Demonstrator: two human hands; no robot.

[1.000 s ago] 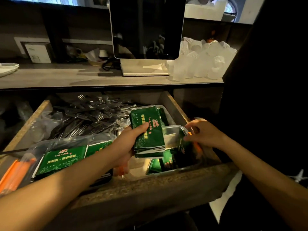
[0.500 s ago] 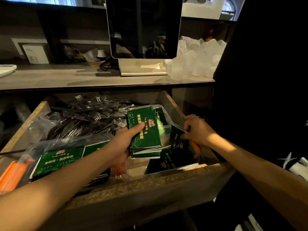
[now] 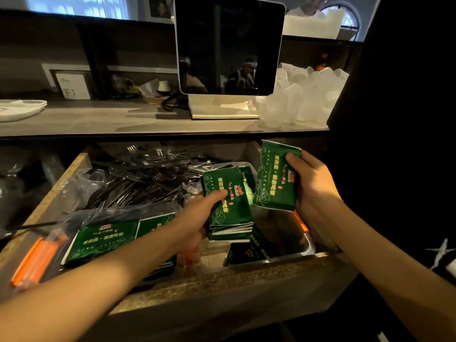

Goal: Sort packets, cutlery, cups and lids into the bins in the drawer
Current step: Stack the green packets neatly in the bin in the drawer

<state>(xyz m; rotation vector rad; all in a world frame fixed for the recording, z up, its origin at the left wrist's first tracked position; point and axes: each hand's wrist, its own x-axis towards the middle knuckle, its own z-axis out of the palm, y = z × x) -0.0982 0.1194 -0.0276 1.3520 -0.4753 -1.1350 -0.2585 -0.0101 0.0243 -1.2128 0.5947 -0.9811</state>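
A person stood over an open wooden drawer point(image 3: 74, 169) under a grey desk point(image 3: 98, 119), both bare arms reaching in. The left hand point(image 3: 197, 218) gripped a stack of green packets point(image 3: 228, 208) — thumb across the printed top, fingers curled underneath — holding it above the gap between two bins. The right hand point(image 3: 313, 188) clasped a second stack point(image 3: 276, 178), tilted upright, thumb pressed on its face, raised over the metal bin point(image 3: 308, 245) at the drawer's right front corner. A few more green packets point(image 3: 249, 253) lay inside that bin, leaning against its front wall.

At the drawer's left front, a clear plastic bin point(image 3: 116, 213) held flat green packets point(image 3: 108, 238), with orange items point(image 3: 37, 257) just beside it; what these were could not be made out. Behind, a loose heap of black plastic forks point(image 3: 138, 178) in clear wrappers filled the back of the drawer.

On the desk above stood a dark screen point(image 3: 227, 45) on a white base, and to its right a pile of clear plastic cups point(image 3: 303, 95). A white plate point(image 3: 19, 108) sat at the far left edge.
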